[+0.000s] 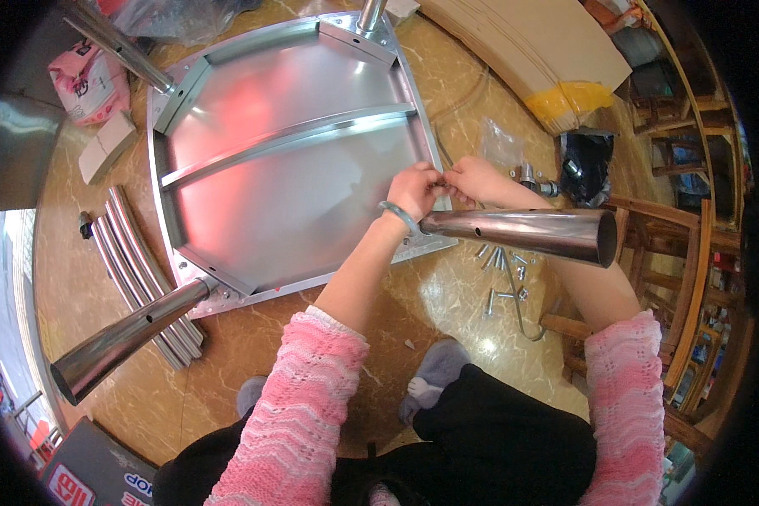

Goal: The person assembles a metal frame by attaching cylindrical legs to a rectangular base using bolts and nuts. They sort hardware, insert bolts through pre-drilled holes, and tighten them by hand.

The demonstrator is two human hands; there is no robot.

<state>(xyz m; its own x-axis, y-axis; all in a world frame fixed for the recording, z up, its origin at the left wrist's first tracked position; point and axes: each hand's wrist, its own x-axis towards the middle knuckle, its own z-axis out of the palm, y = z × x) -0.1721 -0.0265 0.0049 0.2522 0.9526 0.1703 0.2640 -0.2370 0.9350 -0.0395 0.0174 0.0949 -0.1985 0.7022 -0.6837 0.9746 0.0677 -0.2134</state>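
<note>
We note both hands, left hand [413, 191] and right hand [474, 180], pinched closed together on a small part, too small to identify, at the metal tray [278, 169] edge, with the steel leg tube [523, 233] just below them.

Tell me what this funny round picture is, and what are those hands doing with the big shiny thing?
The picture comes from a small camera worn on a person's head, looking down. Its lens bends everything round, like a fishbowl. The two arms in pink knitted sleeves belong to that person.

On the tan floor lies a big shiny metal tray, upside down, with metal tube legs at its corners. One leg points right, another points toward the lower left.

The left hand, with a pale green bangle on its wrist, and the right hand meet at the tray's right edge. They pinch something tiny there, too small to make out.

Nearby on the floor lie loose bolts, a bundle of thin metal rods, a clear plastic bag and flat cardboard.
</note>
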